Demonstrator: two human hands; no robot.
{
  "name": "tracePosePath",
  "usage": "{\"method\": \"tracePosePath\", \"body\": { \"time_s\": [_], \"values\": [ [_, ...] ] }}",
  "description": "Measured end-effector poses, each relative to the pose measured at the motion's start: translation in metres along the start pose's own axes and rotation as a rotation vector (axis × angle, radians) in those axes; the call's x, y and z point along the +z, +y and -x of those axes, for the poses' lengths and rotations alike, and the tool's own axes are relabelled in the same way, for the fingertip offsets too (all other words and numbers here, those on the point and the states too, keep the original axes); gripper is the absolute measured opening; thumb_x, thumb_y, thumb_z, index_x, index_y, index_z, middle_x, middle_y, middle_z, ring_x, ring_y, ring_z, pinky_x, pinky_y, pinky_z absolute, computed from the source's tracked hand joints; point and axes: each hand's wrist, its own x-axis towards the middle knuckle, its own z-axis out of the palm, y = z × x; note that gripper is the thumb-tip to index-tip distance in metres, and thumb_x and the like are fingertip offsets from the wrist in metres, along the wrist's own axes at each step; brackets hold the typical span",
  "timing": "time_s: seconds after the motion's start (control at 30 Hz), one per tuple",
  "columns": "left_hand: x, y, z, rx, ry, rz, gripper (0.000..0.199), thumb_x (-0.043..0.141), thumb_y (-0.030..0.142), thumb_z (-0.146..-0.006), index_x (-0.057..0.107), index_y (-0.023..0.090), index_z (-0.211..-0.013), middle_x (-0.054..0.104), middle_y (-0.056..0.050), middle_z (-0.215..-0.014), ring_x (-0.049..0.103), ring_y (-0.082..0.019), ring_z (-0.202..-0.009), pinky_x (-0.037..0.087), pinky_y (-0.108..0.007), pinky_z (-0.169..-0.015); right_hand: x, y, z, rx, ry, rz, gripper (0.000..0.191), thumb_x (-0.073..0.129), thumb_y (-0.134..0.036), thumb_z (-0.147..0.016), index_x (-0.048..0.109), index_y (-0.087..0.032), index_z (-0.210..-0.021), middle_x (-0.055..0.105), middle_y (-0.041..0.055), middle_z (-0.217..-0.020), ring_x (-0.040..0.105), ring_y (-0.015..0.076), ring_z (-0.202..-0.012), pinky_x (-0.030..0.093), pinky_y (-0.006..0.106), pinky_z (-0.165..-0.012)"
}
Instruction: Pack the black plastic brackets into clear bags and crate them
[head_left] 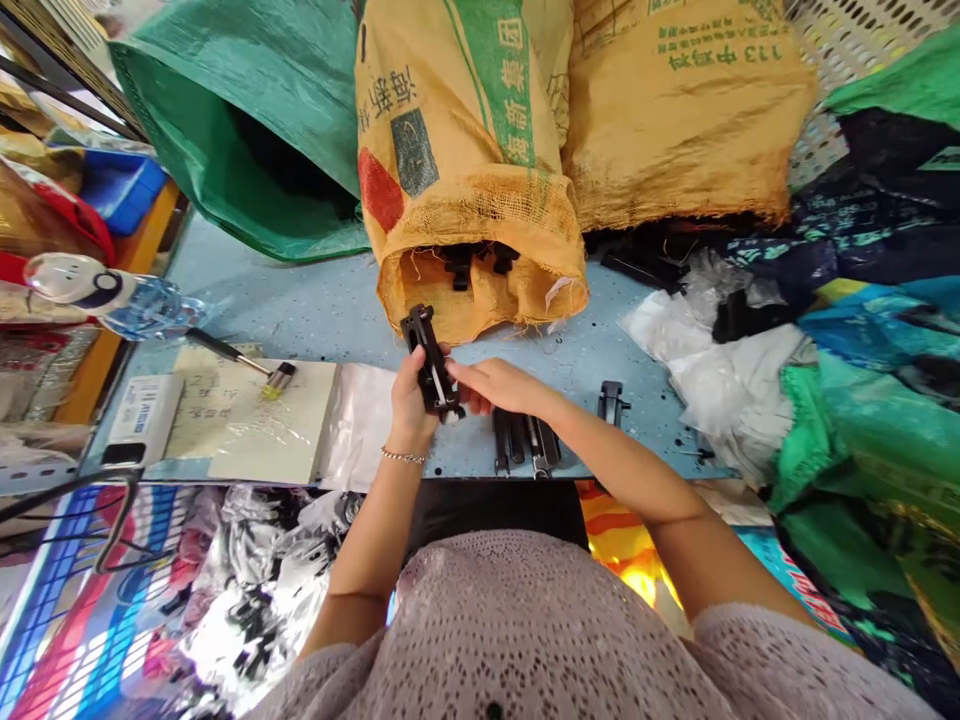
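The left hand (412, 405) grips one oblong black part (430, 358); the right hand (499, 385) touches it, whether pinching I can't tell; beyond lie two woven yellow sacks (480, 200).

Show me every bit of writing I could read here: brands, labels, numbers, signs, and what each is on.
"海新集团": large print on the middle orange sack.
"113": seemingly, upside down, on the right orange sack; the rest of its print is unclear.
Handwriting on the card: too faint to read.
Print on the white box: too small.
Print on the dark bag: too blurred.
Black part in the left hand: no readable text.
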Motion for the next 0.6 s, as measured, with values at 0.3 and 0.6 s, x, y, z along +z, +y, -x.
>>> {"method": "tracePosePath", "body": {
  "time_s": [0.3,0.6],
  "values": [
    [0.002,-0.006,0.027,-0.039,-0.058,0.020,0.037,0.080,0.043,-0.078,0.064,0.016,-0.098,0.067,-0.003,-0.084,0.057,-0.009,-0.061,0.044,-0.020,-0.052,-0.035,-0.034,-0.039,-0.333,0.437,0.733,0.043,0.039,-0.047,-0.109,0.066,-0.016,-0.096,0.073,0.0138,-0.100,0.067,0.0289,-0.098,0.039,0.035,-0.077],
    [0.007,-0.016,0.026,-0.038,0.018,-0.181,0.044,0.070,0.057,-0.084,0.069,0.016,-0.100,0.067,-0.004,-0.079,0.060,-0.012,-0.061,0.049,-0.024,-0.055,0.027,0.018,0.060,-0.415,0.272,0.701,0.044,0.042,-0.052,-0.107,0.064,-0.021,-0.086,0.072,0.0069,-0.085,0.064,0.0196,-0.077,0.039,0.031,-0.066]
  ]
}}
